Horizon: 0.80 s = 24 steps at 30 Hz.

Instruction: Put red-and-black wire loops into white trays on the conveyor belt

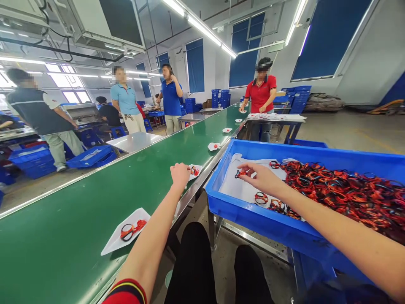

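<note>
Hands well apart. Right hand [257,179] pinching one small red-and-black loop [241,173] between thumb and finger, over white paper [236,190] inside blue crate [253,148], just beside big heap of loops [341,194]. Left hand [180,176] over green belt [63,211], very near loop [194,171] lying on small white tray [191,177]; grip on it impossible to tell. Second white tray [115,238] with bigger loop [133,230] on belt, closer to body. Farther along belt, co-worker in red shirt [260,93] standing at table [275,120].
</note>
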Each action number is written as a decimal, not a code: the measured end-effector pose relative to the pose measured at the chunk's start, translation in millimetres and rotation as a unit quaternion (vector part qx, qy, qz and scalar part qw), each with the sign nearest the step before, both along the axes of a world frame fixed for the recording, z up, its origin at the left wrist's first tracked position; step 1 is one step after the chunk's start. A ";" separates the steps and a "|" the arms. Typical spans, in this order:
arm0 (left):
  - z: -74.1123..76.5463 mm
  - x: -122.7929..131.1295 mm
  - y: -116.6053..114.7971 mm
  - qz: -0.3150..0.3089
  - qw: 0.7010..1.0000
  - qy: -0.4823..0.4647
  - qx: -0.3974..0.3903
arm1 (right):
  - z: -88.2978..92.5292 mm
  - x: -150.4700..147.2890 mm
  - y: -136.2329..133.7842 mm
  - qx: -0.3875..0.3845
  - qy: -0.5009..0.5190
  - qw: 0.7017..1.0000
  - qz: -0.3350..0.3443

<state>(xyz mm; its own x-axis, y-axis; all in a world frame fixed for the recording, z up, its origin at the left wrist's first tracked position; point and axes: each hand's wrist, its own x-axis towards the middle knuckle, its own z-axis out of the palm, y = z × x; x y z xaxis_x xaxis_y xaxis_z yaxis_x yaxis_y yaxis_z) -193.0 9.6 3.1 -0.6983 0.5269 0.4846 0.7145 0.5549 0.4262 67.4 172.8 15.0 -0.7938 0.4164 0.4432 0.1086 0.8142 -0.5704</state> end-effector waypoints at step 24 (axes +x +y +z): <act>11.6 128.3 -22.5 -0.292 0.857 -0.276 0.324 | 16.6 0.4 -11.1 -0.149 0.096 0.984 0.018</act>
